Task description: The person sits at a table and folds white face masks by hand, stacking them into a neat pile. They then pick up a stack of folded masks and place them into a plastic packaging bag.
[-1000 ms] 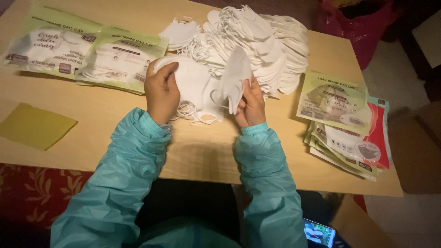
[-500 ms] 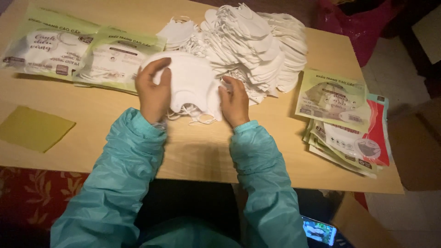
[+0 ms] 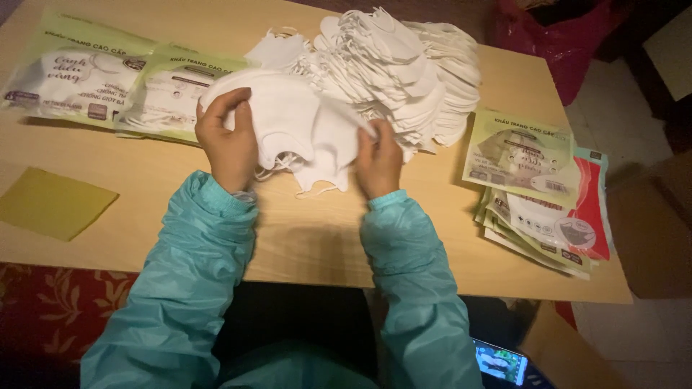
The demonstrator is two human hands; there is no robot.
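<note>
My left hand (image 3: 229, 142) and my right hand (image 3: 379, 161) both grip a small stack of white face masks (image 3: 303, 130) lying flat on the wooden table (image 3: 310, 230). The left hand holds the stack's left edge, the right hand pinches its right edge. Thin ear loops stick out under the stack. Just behind it lies a big loose heap of white masks (image 3: 389, 65). Both arms wear teal sleeves.
Two filled green-and-white mask packets (image 3: 86, 79) lie at the back left. A pile of empty flat packets (image 3: 537, 194), green and red, sits at the right. A yellow sheet (image 3: 50, 203) lies near the left front edge. A phone screen (image 3: 501, 361) glows below.
One second ago my right hand held a single mask upright. It laid it on the stack, and both hands now hold the stack's edges.
</note>
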